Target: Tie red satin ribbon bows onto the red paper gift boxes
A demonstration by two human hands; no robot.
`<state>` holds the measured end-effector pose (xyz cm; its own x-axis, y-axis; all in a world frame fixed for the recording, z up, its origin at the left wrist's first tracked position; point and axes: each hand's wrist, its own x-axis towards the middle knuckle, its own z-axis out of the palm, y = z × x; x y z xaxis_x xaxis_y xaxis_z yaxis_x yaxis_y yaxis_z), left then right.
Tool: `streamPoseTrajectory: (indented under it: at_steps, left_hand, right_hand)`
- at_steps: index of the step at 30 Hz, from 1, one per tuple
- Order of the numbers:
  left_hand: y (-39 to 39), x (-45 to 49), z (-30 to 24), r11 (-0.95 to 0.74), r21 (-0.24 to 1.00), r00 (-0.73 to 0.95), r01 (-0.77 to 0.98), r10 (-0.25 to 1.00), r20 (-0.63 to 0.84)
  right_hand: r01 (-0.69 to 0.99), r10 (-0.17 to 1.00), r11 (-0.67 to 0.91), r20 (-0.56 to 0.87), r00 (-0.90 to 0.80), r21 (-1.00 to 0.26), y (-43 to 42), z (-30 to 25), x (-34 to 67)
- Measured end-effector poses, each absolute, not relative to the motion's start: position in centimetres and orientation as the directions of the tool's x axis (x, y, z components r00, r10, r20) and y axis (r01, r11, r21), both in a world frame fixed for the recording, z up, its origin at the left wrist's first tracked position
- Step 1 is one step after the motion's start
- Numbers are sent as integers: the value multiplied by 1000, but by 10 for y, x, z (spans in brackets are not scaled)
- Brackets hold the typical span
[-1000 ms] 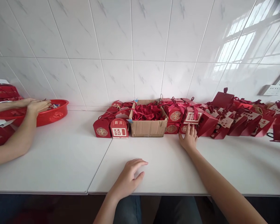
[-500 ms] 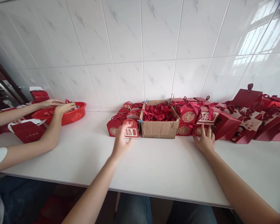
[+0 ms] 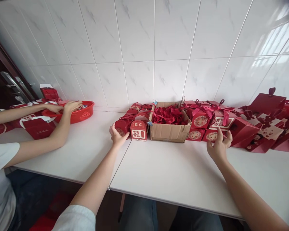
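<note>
Bare from the elbow down, a person's left arm (image 3: pixel 100 178) angles up and rightward from the lower left of the frame to the left hand (image 3: pixel 119 138) just left of centre, its thumb and fingers spread apart, though how firmly they close is hard to judge from this angle. Right of centre, the right hand (image 3: pixel 219 148) is raised with fingers parted and lightly bent, at the end of a bare right forearm (image 3: pixel 245 192) slanting up and leftward from the lower right corner.
</note>
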<state>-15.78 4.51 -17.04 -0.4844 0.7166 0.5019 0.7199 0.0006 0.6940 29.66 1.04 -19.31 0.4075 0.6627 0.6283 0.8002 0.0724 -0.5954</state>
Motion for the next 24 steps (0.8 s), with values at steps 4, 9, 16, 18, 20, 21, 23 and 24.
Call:
streamPoseTrajectory:
  at_steps: [4, 9, 16, 18, 20, 21, 23, 24]
  left_hand:
    - [46, -163, -170, -3, 744, -548, 668, 675, 494]
    - [38, -170, -163, 99, 809, -730, 580, 505, 461]
    - [36, -179, -165, 191, 803, -777, 565, 452, 439]
    - [38, -181, -167, 184, 786, -754, 591, 473, 456]
    - [40, -183, -167, 177, 769, -734, 615, 484, 476]
    - [40, -184, -166, 177, 761, -730, 624, 481, 486]
    - [40, -185, -163, 188, 752, -735, 632, 452, 505]
    - [39, -184, -160, 193, 747, -739, 636, 432, 518]
  right_hand:
    - [797, 676, 69, 615, 406, -601, 9, -193, 298]
    - [803, 661, 86, 637, 396, -589, 10, -194, 300]
    - [818, 652, 110, 663, 369, -564, 10, -197, 299]
    - [855, 621, 189, 733, 277, -483, 8, -197, 295]
    - [886, 587, 277, 795, 150, -371, 5, -196, 289]
    - [894, 575, 311, 813, 92, -321, 4, -196, 286]
    - [897, 555, 363, 832, 9, -252, 2, -198, 278]
    - [894, 544, 388, 838, -28, -222, 2, -199, 274]
